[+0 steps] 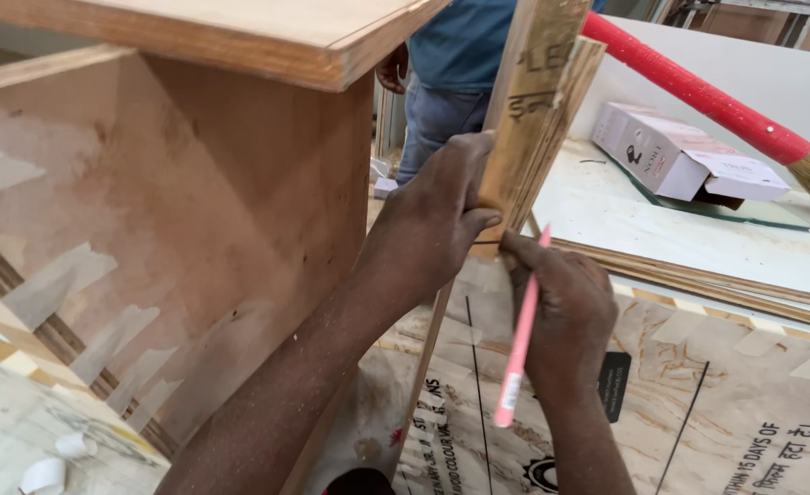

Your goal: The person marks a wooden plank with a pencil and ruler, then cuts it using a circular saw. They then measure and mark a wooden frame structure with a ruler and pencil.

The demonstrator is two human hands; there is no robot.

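My left hand (pixel 437 206) grips a narrow plywood strip (pixel 538 101) that stands tilted against the side of a plywood cabinet (pixel 194 211). Just below it, my right hand (pixel 565 316) holds a pink pencil (pixel 519 344) with its tip up against the lower end of the strip. Both hands are above a plywood sheet (pixel 698 412) with printed marks and a drawn pencil line.
A person in a blue shirt and jeans (pixel 451 64) stands behind the strip. A broom with a red handle (pixel 698 92) lies over a white board (pixel 698 229) with a white box (pixel 680 156) on it. Small white pieces (pixel 56 458) lie at lower left.
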